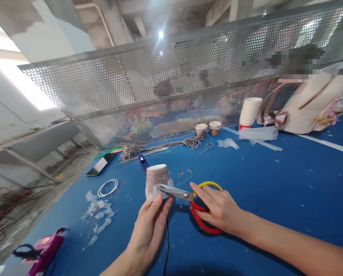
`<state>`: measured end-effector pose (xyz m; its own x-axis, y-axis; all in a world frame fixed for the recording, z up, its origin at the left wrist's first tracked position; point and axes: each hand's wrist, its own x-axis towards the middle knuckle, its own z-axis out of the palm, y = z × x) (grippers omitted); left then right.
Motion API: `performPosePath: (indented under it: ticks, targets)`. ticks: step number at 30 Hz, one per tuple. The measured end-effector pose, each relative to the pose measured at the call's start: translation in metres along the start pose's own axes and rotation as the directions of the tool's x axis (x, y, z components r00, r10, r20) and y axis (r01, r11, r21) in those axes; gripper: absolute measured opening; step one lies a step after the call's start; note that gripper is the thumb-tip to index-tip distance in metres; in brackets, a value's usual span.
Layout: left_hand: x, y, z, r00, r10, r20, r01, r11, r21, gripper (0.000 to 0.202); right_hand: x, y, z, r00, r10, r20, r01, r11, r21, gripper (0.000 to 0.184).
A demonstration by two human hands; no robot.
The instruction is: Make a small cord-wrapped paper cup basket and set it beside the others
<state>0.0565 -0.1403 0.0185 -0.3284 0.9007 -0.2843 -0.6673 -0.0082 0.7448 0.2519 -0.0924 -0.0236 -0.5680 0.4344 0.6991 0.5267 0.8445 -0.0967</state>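
Note:
My left hand [150, 226] grips the lower edge of an upturned paper cup [157, 180] wrapped in thin cord, with clear plastic bunched round its rim. My right hand [217, 209] is closed on a pair of scissors [202, 209] with one yellow and one red loop handle. The scissor blades point left and reach the cup's plastic edge beside my left fingers. Both hands are over the blue table [275, 184].
Clear plastic scraps [99, 214] and a white ring [108, 187] lie to the left, with a phone [100, 165] behind them. Cord bundles [160, 147], two small wrapped cups [208, 128], a stack of paper cups [249, 113] and a pink bag [309, 105] line the perforated metal screen [160, 84]. A pink glue gun [43, 251] lies at bottom left.

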Motion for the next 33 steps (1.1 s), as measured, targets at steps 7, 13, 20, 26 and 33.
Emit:
performPosePath:
  ticks: [7,13,20,26,33]
  targets:
    - [0.001,-0.001,-0.001,1.000,-0.006,-0.012,0.005,1.000,-0.013,0.010,0.000,0.001,-0.001,0.999,-0.007,0.039,0.006,1.000,0.030,0.043]
    - [-0.002,-0.001,0.000,1.000,-0.014,-0.020,0.013,1.000,-0.014,0.006,-0.002,0.006,0.000,0.998,-0.057,-0.015,0.057,0.998,-0.024,0.044]
    - [-0.001,0.002,0.002,0.999,-0.021,-0.024,0.021,0.999,-0.025,0.004,0.000,0.010,-0.005,0.992,-0.106,-0.063,0.093,0.980,-0.176,0.046]
    - [-0.001,-0.001,0.001,0.999,-0.010,-0.032,0.010,1.000,-0.010,0.003,0.001,0.008,-0.005,0.995,-0.040,-0.091,0.029,0.993,-0.117,0.044]
    - [-0.001,-0.003,-0.002,0.999,-0.009,0.053,0.006,0.998,0.058,0.013,0.006,0.007,-0.005,0.997,-0.061,-0.051,0.052,0.986,-0.158,0.043]
